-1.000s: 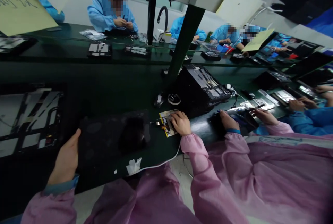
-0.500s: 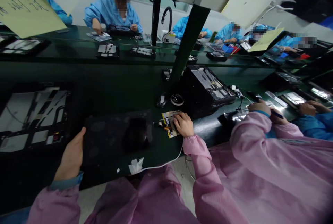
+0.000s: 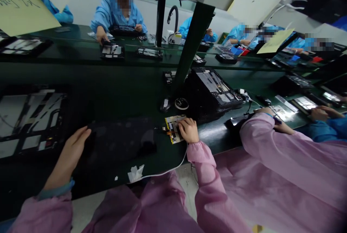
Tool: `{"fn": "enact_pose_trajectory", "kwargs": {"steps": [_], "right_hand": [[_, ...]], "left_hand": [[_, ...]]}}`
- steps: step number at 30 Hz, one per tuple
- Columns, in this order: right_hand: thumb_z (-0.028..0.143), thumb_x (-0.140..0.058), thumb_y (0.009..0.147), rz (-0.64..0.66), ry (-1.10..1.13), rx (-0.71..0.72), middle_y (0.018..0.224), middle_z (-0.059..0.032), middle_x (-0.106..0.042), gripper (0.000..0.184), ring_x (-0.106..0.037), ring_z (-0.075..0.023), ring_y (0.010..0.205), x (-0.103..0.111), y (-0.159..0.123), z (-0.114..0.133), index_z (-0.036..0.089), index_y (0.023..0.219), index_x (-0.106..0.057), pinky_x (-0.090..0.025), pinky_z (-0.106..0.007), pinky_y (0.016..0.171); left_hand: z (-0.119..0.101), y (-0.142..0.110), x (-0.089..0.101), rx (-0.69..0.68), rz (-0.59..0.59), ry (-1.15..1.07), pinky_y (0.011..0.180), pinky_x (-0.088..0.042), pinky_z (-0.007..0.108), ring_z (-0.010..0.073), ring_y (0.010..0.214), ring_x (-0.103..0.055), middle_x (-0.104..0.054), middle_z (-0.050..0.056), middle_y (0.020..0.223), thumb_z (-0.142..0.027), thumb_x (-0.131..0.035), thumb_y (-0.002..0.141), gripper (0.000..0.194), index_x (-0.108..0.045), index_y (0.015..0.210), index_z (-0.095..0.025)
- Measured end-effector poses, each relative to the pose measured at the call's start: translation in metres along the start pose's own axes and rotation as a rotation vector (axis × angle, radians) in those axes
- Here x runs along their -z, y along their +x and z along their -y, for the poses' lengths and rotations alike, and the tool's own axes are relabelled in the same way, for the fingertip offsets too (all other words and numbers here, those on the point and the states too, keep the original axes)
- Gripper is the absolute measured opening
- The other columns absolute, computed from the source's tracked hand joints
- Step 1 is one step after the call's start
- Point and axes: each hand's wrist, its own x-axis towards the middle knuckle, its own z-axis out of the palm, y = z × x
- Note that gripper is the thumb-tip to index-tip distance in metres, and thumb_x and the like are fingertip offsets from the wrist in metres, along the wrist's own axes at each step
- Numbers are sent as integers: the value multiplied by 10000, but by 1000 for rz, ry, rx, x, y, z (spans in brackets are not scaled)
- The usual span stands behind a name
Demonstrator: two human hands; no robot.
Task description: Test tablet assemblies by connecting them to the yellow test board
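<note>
A dark tablet screen (image 3: pixel 121 139) lies face up on the green bench, its glossy surface nearly black. My left hand (image 3: pixel 72 151) grips its left edge, thumb on top and the other fingers mostly hidden. Right of the screen is a flat yellow-edged pack (image 3: pixel 173 128) with an orange ribbon; a small connector (image 3: pixel 162 128) sits between the two. My right hand (image 3: pixel 189 130) is closed over the right part of this pack with bent fingers. A white cable (image 3: pixel 168 172) runs from below that hand along the bench's front edge.
An opened tablet housing (image 3: pixel 32 121) lies at left. Behind my right hand stand a tall stack of housings (image 3: pixel 217 88), a computer mouse (image 3: pixel 165 104) and a coiled cable (image 3: pixel 181 103). Torn white tape (image 3: pixel 135 173) lies in front. A co-worker's pink sleeve (image 3: pixel 260 132) is close at right.
My view has shifted slightly. My left hand has moved a little left and down at the screen's edge. My right hand stays on the pack. Across the bench, a co-worker's hand reaches to a housing.
</note>
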Motion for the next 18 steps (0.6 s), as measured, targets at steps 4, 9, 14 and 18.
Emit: {"fn": "enact_pose_trajectory", "kwargs": {"steps": [4, 9, 14, 18], "right_hand": [[242, -475, 942, -32, 102, 48, 892, -58, -664, 222, -526, -210, 912, 3, -2, 4, 201, 887, -686, -353, -379, 860], [203, -467, 932, -69, 278, 91, 874, -54, -671, 197, -555, -208, 889, 7, -3, 7, 201, 900, -661, -373, -371, 843], [267, -478, 946, -34, 447, 110, 827, -48, -671, 187, -592, -202, 820, 12, -2, 12, 210, 888, -646, -404, -353, 802], [331, -489, 953, 42, 573, 89, 809, -42, -667, 204, -600, -194, 799, 16, -2, 16, 215, 867, -633, -432, -328, 768]], "left_hand": [[-15, -2, 1, -21, 56, 213, 1085, -380, 413, 272, 1252, -526, -556, 93, 1375, -453, -469, 903, 561, -435, 1382, -162], [-40, -26, 1, -334, 60, 538, 1128, -301, 478, 286, 1380, -369, -425, 131, 1474, -444, -392, 941, 477, -482, 1314, -159], [-103, -78, -22, -789, 336, 537, 1087, -387, 450, 257, 1309, -449, -476, 59, 1428, -459, -414, 947, 382, -572, 1222, -246], [-149, -98, -81, -1076, 484, 507, 1037, -442, 364, 193, 1161, -559, -614, 60, 1249, -332, -383, 983, 322, -598, 1188, -206]]}}
